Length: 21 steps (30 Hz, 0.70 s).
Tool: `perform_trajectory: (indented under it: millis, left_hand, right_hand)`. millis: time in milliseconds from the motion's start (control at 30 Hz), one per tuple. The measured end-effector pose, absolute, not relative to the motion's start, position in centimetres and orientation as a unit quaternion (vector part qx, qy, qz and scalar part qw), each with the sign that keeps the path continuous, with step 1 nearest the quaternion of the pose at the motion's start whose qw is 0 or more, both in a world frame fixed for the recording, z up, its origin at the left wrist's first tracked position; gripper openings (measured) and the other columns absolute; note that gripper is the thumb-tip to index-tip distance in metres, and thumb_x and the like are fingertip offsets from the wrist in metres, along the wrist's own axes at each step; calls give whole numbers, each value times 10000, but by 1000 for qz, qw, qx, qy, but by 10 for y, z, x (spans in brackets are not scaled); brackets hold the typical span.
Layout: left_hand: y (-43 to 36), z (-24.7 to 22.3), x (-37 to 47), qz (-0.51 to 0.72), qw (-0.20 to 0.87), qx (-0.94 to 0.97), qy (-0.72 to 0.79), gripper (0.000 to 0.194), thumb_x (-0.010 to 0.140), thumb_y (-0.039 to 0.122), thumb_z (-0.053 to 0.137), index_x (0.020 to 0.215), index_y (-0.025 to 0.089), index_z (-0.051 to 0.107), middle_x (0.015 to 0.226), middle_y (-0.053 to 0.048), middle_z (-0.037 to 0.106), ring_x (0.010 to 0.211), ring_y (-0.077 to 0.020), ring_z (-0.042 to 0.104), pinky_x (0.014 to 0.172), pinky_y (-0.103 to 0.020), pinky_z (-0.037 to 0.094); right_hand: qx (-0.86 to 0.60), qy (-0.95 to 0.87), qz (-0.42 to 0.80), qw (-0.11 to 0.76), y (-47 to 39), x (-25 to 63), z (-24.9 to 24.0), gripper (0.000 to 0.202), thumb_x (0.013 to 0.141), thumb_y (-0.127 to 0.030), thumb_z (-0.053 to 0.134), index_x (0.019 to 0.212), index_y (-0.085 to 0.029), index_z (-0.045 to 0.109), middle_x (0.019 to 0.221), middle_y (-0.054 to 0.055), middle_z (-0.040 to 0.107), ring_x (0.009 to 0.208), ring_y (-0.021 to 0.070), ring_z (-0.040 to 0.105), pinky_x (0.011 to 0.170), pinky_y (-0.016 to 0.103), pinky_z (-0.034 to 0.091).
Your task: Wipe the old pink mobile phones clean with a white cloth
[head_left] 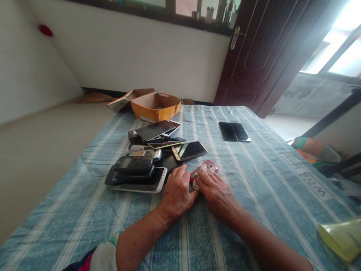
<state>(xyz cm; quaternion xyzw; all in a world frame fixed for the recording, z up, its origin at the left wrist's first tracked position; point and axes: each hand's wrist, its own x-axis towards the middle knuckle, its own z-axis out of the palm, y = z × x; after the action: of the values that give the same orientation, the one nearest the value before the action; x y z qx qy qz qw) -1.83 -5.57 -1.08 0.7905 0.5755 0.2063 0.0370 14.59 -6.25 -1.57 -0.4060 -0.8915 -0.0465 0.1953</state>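
The right hand (219,192), fingers together, pins white tissue (203,168) on the pink phone (210,163); left hand (177,191), grip unclear, sits just left.

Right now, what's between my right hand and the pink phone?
A crumpled white cloth or tissue lies between your right hand and the pink phone, as the head camera's view shows.

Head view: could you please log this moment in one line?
left hand: beside pink phone | right hand: on cloth atop pink phone | box: beyond phone pile

The left sleeve (103,256) mixes grey, green and pink.
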Motion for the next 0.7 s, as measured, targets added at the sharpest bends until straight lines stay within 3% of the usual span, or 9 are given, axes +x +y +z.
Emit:
perform_trajectory:
  millis: [233,700]
  left_hand:
    - [-55,-12,-18,224,20,794,565,366,722,384,712,972,130,633,1245,-192,576,1129,-349,553,915,-476,500]
    - [-54,-12,-19,226,31,795,561,401,741,392,693,1004,96,628,1254,-221,567,1155,-368,537,954,-496,475]
  right_hand:
    - [-493,-853,-35,167,-43,159,-8,373,883,-41,426,1198,-138,601,1350,134,537,1279,290,455,1045,474,399]
    - [-510,-843,-41,166,-34,154,-7,352,901,-75,421,1194,-144,603,1340,115,536,1252,286,463,1059,436,379]
